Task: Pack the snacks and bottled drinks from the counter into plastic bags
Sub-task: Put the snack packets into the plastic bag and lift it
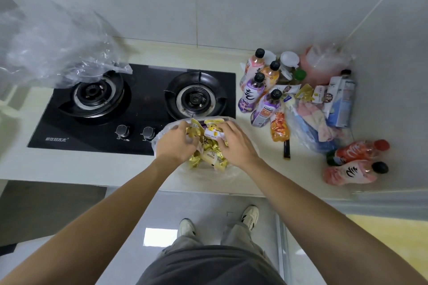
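A clear plastic bag lies open on the counter in front of the stove, filled with several gold and yellow snack packets. My left hand grips the packets at the bag's left side. My right hand has its fingers curled over the packets on the right side. To the right stand several bottled drinks with black caps. Two more bottles lie on their sides near the counter's right front edge. An orange snack pack lies beside the standing bottles.
A black two-burner gas stove fills the counter's left and middle. A crumpled clear plastic bag sits over its left burner. A filled bag, a pink bag and a blue-white carton crowd the right corner by the tiled wall.
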`<control>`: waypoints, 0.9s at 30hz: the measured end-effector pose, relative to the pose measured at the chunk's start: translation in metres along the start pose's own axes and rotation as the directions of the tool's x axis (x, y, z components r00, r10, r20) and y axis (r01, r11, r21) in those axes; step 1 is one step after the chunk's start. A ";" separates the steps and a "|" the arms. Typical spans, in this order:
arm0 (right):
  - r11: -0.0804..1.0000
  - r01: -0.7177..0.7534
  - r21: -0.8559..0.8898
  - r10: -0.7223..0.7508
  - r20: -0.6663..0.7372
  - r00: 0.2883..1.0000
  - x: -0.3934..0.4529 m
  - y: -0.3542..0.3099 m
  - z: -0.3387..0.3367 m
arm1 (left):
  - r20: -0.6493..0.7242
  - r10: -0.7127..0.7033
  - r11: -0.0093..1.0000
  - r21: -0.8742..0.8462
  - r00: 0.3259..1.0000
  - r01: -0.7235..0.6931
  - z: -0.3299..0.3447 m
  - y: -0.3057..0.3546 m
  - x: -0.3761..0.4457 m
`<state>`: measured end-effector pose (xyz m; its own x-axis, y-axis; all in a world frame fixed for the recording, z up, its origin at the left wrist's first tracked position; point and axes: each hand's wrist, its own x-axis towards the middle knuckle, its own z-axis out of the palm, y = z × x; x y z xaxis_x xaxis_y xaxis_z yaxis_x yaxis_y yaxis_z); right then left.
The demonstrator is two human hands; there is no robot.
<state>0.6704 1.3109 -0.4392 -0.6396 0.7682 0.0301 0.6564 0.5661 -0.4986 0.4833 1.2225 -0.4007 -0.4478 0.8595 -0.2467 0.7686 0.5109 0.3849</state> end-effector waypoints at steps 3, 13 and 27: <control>1.000 -0.011 -0.018 0.011 0.005 1.000 -0.004 0.005 -0.003 | -0.003 0.021 1.000 -0.002 1.000 -0.021 0.000 0.000 0.001; 0.951 -0.247 -0.184 0.231 -0.104 0.967 -0.019 0.016 -0.009 | -0.220 0.141 0.989 0.063 0.965 -0.130 0.004 -0.025 -0.007; 0.788 -0.603 0.125 0.600 0.065 0.798 -0.016 0.034 -0.012 | 0.071 -0.400 0.830 -0.395 0.914 0.394 0.001 -0.063 -0.018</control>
<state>0.7074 1.3215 -0.4465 -0.1425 0.9327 -0.3313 0.8529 -0.0541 -0.5193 0.4431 1.1750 -0.4215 -0.6839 0.5800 -0.4426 0.2810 0.7692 0.5739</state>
